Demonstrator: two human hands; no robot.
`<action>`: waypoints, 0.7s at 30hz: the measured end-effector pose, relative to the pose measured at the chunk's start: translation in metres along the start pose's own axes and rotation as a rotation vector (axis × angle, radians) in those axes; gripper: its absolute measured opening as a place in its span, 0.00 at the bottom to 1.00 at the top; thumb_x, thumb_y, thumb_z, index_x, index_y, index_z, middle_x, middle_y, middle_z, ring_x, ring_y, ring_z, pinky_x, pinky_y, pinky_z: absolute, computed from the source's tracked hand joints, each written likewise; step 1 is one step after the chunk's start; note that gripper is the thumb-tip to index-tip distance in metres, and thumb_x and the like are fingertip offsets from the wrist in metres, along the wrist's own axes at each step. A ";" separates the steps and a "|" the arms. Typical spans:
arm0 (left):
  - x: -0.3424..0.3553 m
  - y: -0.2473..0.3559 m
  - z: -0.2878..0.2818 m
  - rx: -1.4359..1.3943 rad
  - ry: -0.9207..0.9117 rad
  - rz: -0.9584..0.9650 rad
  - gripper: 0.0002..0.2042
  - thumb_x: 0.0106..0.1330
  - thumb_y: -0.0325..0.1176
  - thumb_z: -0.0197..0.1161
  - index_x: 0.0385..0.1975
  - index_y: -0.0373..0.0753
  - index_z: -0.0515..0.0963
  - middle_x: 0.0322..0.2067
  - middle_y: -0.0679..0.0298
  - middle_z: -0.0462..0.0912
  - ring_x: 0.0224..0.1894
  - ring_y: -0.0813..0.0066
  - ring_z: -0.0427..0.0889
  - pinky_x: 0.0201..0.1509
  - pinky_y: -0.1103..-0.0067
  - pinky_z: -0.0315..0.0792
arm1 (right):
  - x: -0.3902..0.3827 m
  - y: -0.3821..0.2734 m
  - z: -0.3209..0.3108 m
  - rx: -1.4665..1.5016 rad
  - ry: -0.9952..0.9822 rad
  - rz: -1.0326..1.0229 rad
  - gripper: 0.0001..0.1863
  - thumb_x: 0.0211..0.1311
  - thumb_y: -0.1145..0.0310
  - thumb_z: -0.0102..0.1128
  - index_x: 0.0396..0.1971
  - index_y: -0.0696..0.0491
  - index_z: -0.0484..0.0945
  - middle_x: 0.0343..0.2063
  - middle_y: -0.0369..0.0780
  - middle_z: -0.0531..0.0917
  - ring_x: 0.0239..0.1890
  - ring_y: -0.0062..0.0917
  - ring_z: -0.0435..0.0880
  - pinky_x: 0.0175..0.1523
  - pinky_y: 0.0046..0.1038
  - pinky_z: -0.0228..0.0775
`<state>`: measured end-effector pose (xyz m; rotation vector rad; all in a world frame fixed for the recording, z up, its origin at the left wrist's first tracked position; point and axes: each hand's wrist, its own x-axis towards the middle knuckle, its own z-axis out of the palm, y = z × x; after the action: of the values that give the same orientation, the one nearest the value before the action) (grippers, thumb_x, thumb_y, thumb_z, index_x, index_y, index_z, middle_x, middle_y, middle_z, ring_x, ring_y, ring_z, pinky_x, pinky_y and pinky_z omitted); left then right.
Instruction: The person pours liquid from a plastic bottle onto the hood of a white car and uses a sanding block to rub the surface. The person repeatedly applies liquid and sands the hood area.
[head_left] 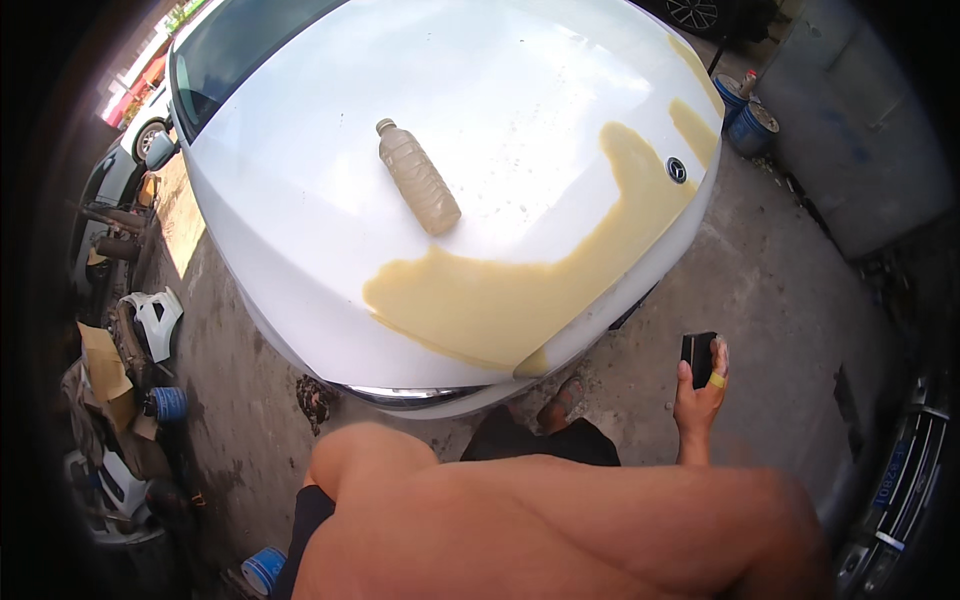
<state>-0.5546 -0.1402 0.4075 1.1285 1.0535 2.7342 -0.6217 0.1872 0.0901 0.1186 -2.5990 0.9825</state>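
My right hand (701,385) is at the right, beside the car's front, fingers closed round a dark flat rectangular object (698,350); something yellow wraps one finger. My left hand is out of sight. A white car's bonnet (290,200) fills the upper middle, with pale yellow patches (480,300) along its front and right edges and a round emblem (676,169) near the right. A ridged plastic bottle (418,178) of cloudy beige liquid lies on the bonnet. My bare upper body and arms cover the lower middle, above my dark shorts and sandalled foot (558,405).
Loose car parts (155,325), cardboard (105,365) and blue cans (170,403) line the left. Blue buckets (750,130) and a grey panel (850,120) stand at the upper right. A bumper with grille (905,470) is at the right rim. Other cars (150,135) are behind.
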 end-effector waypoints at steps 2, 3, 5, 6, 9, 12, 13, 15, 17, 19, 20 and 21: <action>0.003 0.002 0.010 -0.022 -0.019 -0.006 0.21 0.76 0.45 0.46 0.52 0.32 0.75 0.41 0.57 0.78 0.38 0.72 0.75 0.43 0.77 0.69 | 0.001 -0.009 0.001 0.000 -0.032 0.017 0.36 0.63 0.63 0.67 0.68 0.59 0.63 0.64 0.49 0.72 0.68 0.40 0.69 0.72 0.37 0.58; 0.005 0.004 0.014 -0.029 -0.023 -0.011 0.20 0.76 0.44 0.46 0.52 0.33 0.75 0.40 0.58 0.78 0.38 0.72 0.75 0.43 0.77 0.69 | 0.000 -0.007 0.003 0.010 -0.029 0.007 0.36 0.63 0.63 0.67 0.68 0.59 0.63 0.64 0.49 0.72 0.67 0.40 0.69 0.72 0.37 0.58; 0.006 0.006 0.016 -0.045 -0.026 -0.011 0.19 0.76 0.43 0.47 0.50 0.34 0.75 0.39 0.59 0.77 0.37 0.73 0.74 0.42 0.77 0.68 | 0.003 -0.009 0.006 0.006 -0.025 0.008 0.36 0.63 0.64 0.67 0.68 0.59 0.63 0.64 0.49 0.72 0.67 0.40 0.70 0.71 0.37 0.58; 0.007 0.007 0.016 -0.058 -0.029 -0.010 0.18 0.76 0.43 0.47 0.50 0.34 0.75 0.38 0.60 0.77 0.37 0.73 0.74 0.42 0.77 0.68 | 0.003 -0.009 0.006 0.000 -0.021 0.008 0.36 0.63 0.64 0.66 0.68 0.59 0.63 0.64 0.49 0.72 0.67 0.40 0.70 0.71 0.37 0.59; 0.007 0.008 0.018 -0.078 -0.015 -0.013 0.16 0.76 0.41 0.47 0.47 0.36 0.76 0.36 0.62 0.76 0.36 0.74 0.74 0.41 0.77 0.68 | -0.001 0.003 0.007 0.003 0.003 -0.013 0.36 0.63 0.64 0.67 0.68 0.59 0.63 0.64 0.49 0.72 0.66 0.39 0.71 0.70 0.36 0.60; 0.007 0.012 0.016 -0.086 0.016 -0.005 0.14 0.77 0.40 0.48 0.45 0.37 0.77 0.35 0.64 0.75 0.35 0.75 0.73 0.40 0.78 0.67 | 0.002 0.006 0.008 0.009 0.031 -0.009 0.37 0.61 0.64 0.67 0.68 0.58 0.64 0.63 0.48 0.74 0.64 0.43 0.71 0.69 0.39 0.60; 0.006 0.013 0.015 -0.096 0.035 0.001 0.13 0.77 0.40 0.48 0.45 0.38 0.77 0.34 0.65 0.75 0.35 0.76 0.73 0.40 0.78 0.67 | 0.002 0.005 0.008 0.000 0.026 0.002 0.37 0.61 0.64 0.68 0.68 0.58 0.64 0.63 0.48 0.74 0.64 0.43 0.71 0.69 0.39 0.60; 0.003 0.019 0.014 -0.091 0.104 0.021 0.12 0.77 0.39 0.49 0.43 0.39 0.78 0.33 0.66 0.75 0.34 0.76 0.73 0.39 0.78 0.66 | 0.004 -0.002 0.009 -0.009 0.005 0.016 0.37 0.61 0.64 0.68 0.68 0.58 0.64 0.63 0.48 0.75 0.63 0.43 0.72 0.69 0.39 0.60; -0.006 0.020 0.008 -0.104 0.215 0.060 0.12 0.77 0.38 0.49 0.42 0.40 0.78 0.32 0.67 0.74 0.33 0.77 0.72 0.39 0.78 0.66 | 0.003 0.002 0.008 -0.022 0.000 -0.007 0.36 0.62 0.63 0.68 0.67 0.58 0.64 0.63 0.49 0.74 0.65 0.41 0.71 0.70 0.37 0.60; -0.014 0.017 -0.004 -0.128 0.348 0.098 0.11 0.77 0.37 0.49 0.40 0.41 0.79 0.30 0.69 0.74 0.33 0.78 0.72 0.38 0.78 0.66 | 0.003 0.005 0.006 -0.033 0.006 -0.024 0.36 0.62 0.63 0.67 0.67 0.58 0.65 0.63 0.49 0.73 0.66 0.40 0.71 0.70 0.37 0.60; -0.020 0.023 -0.004 -0.097 0.438 0.119 0.11 0.77 0.36 0.49 0.40 0.42 0.79 0.30 0.69 0.73 0.32 0.78 0.72 0.38 0.78 0.65 | 0.001 -0.004 0.017 0.006 -0.011 -0.036 0.36 0.62 0.63 0.67 0.67 0.58 0.65 0.63 0.49 0.74 0.66 0.40 0.71 0.70 0.37 0.60; -0.027 0.013 -0.019 -0.127 0.496 0.142 0.10 0.77 0.36 0.50 0.39 0.42 0.79 0.29 0.70 0.73 0.32 0.78 0.72 0.37 0.78 0.65 | 0.003 0.003 0.011 -0.019 0.002 -0.045 0.36 0.62 0.63 0.67 0.67 0.58 0.65 0.63 0.49 0.74 0.66 0.40 0.71 0.70 0.37 0.60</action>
<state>-0.5431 -0.1683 0.3886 0.5341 0.8307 3.2350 -0.6279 0.1823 0.0821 0.1701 -2.5922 0.9413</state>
